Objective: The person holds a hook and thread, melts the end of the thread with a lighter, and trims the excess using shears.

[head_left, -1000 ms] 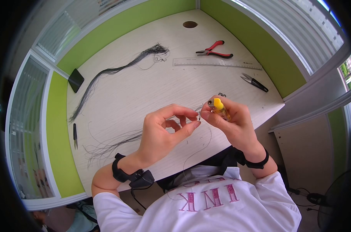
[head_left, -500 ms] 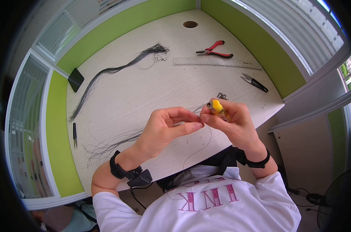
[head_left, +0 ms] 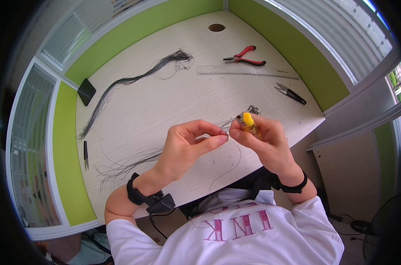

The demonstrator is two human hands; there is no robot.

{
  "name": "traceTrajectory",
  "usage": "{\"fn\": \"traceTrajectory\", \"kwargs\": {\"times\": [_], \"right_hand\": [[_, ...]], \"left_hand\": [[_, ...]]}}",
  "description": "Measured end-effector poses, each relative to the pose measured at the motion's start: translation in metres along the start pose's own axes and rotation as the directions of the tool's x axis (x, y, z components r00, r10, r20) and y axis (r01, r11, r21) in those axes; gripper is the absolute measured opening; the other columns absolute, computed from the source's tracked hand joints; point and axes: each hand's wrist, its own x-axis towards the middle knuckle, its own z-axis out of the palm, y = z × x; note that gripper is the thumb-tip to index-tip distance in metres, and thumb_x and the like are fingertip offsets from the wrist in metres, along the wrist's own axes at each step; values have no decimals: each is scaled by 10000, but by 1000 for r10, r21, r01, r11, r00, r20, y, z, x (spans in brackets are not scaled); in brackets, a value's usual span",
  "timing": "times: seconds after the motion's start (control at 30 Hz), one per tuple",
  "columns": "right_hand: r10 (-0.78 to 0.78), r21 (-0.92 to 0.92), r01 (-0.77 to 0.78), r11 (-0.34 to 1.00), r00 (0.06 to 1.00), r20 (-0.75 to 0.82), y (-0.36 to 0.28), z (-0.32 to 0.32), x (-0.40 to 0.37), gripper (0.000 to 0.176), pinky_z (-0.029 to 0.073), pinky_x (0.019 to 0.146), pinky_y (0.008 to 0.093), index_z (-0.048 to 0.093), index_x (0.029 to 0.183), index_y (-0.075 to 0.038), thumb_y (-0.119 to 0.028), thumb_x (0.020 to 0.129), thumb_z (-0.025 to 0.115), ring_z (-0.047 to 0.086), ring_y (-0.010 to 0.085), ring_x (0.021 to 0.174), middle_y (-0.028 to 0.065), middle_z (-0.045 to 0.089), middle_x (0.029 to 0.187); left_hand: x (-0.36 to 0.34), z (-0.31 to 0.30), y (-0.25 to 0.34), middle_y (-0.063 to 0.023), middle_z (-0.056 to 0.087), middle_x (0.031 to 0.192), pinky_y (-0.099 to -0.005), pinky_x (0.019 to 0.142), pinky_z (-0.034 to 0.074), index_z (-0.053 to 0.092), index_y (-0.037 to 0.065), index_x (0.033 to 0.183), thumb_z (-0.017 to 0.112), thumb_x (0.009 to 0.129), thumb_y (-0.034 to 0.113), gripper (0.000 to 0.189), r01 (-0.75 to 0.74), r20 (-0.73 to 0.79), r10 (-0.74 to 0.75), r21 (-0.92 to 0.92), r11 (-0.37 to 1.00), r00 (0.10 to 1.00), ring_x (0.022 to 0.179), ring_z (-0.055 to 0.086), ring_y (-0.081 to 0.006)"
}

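Note:
My left hand (head_left: 183, 143) pinches the end of a thin dark thread (head_left: 239, 160) between thumb and forefinger. A small dark loop or knot shows at those fingertips, too small to make out fully. The thread curves down over the table edge towards the shirt. Wrapped in my right hand (head_left: 271, 139) is a yellow lighter (head_left: 250, 123), its metal top pointing up and left. The right thumb and forefinger tips are close beside the left fingertips. Beneath both hands lies a bundle of dark threads (head_left: 136, 162), with small metal loops (head_left: 253, 110) at its far right end.
Further back lie a long hank of dark threads (head_left: 132, 80), red-handled pliers (head_left: 244, 57), a clear ruler (head_left: 247, 71) and black thread snips (head_left: 292, 93). More snips (head_left: 85, 154) and a black flat object (head_left: 86, 92) are on the left. Green partitions (head_left: 293, 53) border the table.
My left hand has shifted slightly left, and a small gap has opened between its fingertips and the right ones. The right hand stays almost in place with the lighter.

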Motion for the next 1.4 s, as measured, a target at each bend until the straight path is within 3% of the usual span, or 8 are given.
{"fn": "traceTrajectory", "kwargs": {"times": [0.4,0.5,0.63,0.87,1.03,1.17,1.27,1.4], "right_hand": [[45,71,-38,997,993,-106,8,-9,-2,144,367,589,213,580,911,11,-123,860,598,442,63,655,-2,520,724],[-232,-682,43,730,954,-188,18,-28,2,168,436,651,281,543,956,11,-78,830,611,529,216,686,104,540,865],[-353,-862,19,506,917,-187,45,-56,0,209,450,734,384,548,1010,3,-58,817,598,539,321,859,148,528,961],[-331,-943,-60,327,927,-174,48,-68,-11,216,419,774,375,580,1014,-17,-74,809,614,530,296,892,121,542,974],[-512,-971,-151,187,828,-227,44,-100,-3,265,411,809,387,583,1041,-35,-95,789,637,527,283,950,108,560,1039],[-502,-979,-171,110,841,-203,53,-130,5,287,428,840,389,585,1055,-22,-89,782,642,545,304,953,126,566,1050],[-257,-905,-294,306,890,-376,48,-134,8,287,456,783,378,578,1058,-5,-78,786,636,569,313,890,152,560,1040],[-298,-938,-272,214,897,-328,57,-147,7,261,472,740,380,571,1048,14,-59,802,620,580,321,845,175,552,1034]], "left_hand": [[2,1,-6,-70,640,897,-224,777,475,631,-4,926,645,813,21,117,-73,-109,67,-51,996,992,855,586,-94],[3,-1,-8,-68,643,898,-222,779,473,631,-5,922,649,809,19,117,-79,-117,66,-113,990,991,852,587,-100],[5,-1,-11,-62,646,884,-227,749,462,628,-2,930,638,806,8,125,-89,-152,75,-93,992,986,811,573,-98],[4,4,-12,-58,640,887,-237,739,443,628,3,929,628,798,-9,131,-107,-204,100,-27,994,974,798,560,-98],[2,5,-9,-53,625,901,-242,758,435,621,8,909,617,802,-7,109,-114,-178,107,-32,993,978,820,552,-99],[0,5,-7,-52,602,895,-245,770,406,607,20,870,605,805,-4,69,-117,-123,110,-58,991,986,845,523,-101],[0,5,-6,-54,585,896,-246,759,391,595,29,838,602,801,-7,52,-147,-107,141,-51,988,984,842,497,-104],[1,6,-6,-57,570,916,-244,743,386,586,33,818,592,795,-17,55,-172,-118,164,-60,983,979,838,482,-102]]}}
